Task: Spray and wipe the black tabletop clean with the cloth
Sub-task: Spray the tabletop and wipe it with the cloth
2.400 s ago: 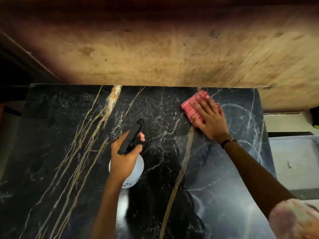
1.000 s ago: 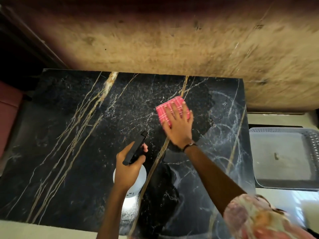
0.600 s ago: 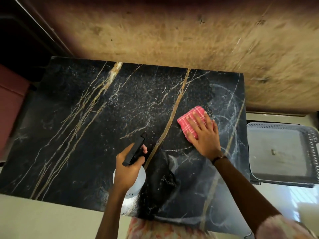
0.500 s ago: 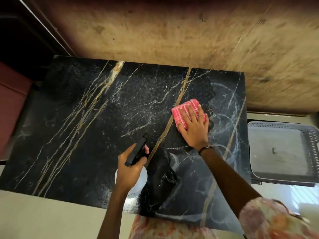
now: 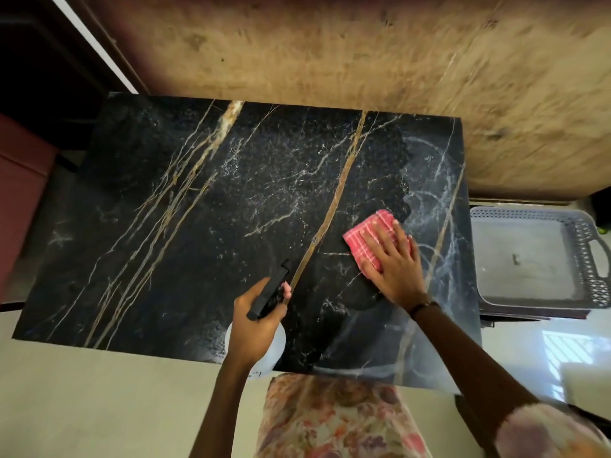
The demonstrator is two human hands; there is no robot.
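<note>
The black marble tabletop (image 5: 185,226) with gold and white veins fills the middle of the view. Fine spray droplets speckle its centre, and wiped streaks show on its right part. A folded pink checked cloth (image 5: 370,234) lies flat on the right part. My right hand (image 5: 393,266) presses on it with fingers spread straight. My left hand (image 5: 251,325) grips a white spray bottle (image 5: 276,353) by its black trigger head (image 5: 269,290) near the front edge, nozzle pointing away from me.
A grey plastic tray (image 5: 535,259) with a perforated rim sits on the floor right of the table. A brown wall (image 5: 330,51) runs behind the far edge. A dark red seat (image 5: 20,200) stands at the left. Pale floor lies in front.
My right hand has slid the cloth right and towards me, after sweeping left and back across the right part. My left hand has kept the bottle at the front edge.
</note>
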